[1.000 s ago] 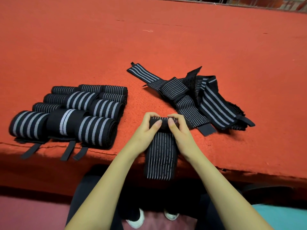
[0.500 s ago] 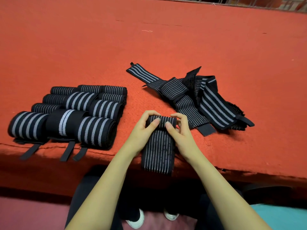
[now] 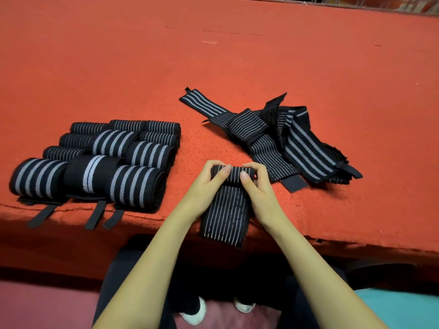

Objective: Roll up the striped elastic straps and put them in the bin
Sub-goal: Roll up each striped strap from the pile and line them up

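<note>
A red carpeted table (image 3: 237, 55) spreads beyond the right hand (image 3: 260, 195). Pinkish floor (image 3: 47, 305) lies below that hand, with a teal patch (image 3: 399, 309) to its lower right.

The broad red table covering (image 3: 237, 55) was a matt, felt-like cloth, nappy and rough, frayed along its near edge. The black, thin-striped elastic strap (image 3: 224, 217) half rolled at that edge was a ribbed woven fabric, dull rather than shiny. The rolled black-and-grey straps (image 3: 133, 184) looked coarser in weave, and their plain black end tabs (image 3: 95, 214) smoother.
</note>
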Tool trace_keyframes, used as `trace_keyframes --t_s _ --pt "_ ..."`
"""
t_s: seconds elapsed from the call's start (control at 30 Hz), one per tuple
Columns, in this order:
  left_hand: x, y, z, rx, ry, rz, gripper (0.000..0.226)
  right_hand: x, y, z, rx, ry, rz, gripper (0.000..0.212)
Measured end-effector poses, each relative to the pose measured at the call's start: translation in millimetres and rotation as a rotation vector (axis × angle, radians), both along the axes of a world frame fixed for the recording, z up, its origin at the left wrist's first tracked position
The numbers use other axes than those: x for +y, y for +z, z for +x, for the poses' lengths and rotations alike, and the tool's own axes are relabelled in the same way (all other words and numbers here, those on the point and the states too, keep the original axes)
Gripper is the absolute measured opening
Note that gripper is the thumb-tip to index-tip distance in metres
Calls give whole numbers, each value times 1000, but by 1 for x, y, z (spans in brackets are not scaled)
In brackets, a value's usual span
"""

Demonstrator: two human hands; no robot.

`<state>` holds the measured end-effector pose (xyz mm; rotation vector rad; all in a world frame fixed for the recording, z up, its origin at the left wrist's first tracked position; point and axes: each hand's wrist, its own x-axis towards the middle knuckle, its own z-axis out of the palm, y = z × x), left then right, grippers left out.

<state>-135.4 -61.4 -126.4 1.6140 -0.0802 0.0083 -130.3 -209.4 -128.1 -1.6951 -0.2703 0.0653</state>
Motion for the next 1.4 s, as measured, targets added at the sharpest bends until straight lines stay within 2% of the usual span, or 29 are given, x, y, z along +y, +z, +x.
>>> trace_keyframes --t_s 0.1,0.23,0.33,0.47,0.63,0.73,0.87,1.03,1.1,1.2,1.33,1.4 --pt "4 -3 -2 -51 -19 -15 11 1 3 0 46 13 45 27" --pt "6 -2 -3 -74 -69 -17 24 0 2 3 39 31 36 26" --pt "5 -2 -3 -88 -93 -6 23 -3 -1 3 -33 26 -36 25" --pt "1 1 2 13 -25 -20 30 -4 -3 2 -112 28 -59 27" --pt "-1 -1 1 16 -61 106 32 -3 -3 3 -22 116 -14 23" --pt "1 5 2 32 -60 103 24 1 -7 4 -58 133 -118 30" --pt "2 7 1 33 -71 152 30 0 -8 3 -64 132 -164 42" --pt "4 0 -2 -61 -78 28 4 2 -2 4 16 67 -36 39" --pt "7 -2 -2 -96 -106 -64 12 2 1 5 83 50 37 31" --pt "10 -3 -3 -72 -128 -146 18 -1 0 6 105 58 25 16" --pt "1 0 0 -19 -35 -5 20 -6 -4 7 56 30 56 10" --pt "-2 4 3 36 11 127 26 -7 -3 7 48 33 95 16"
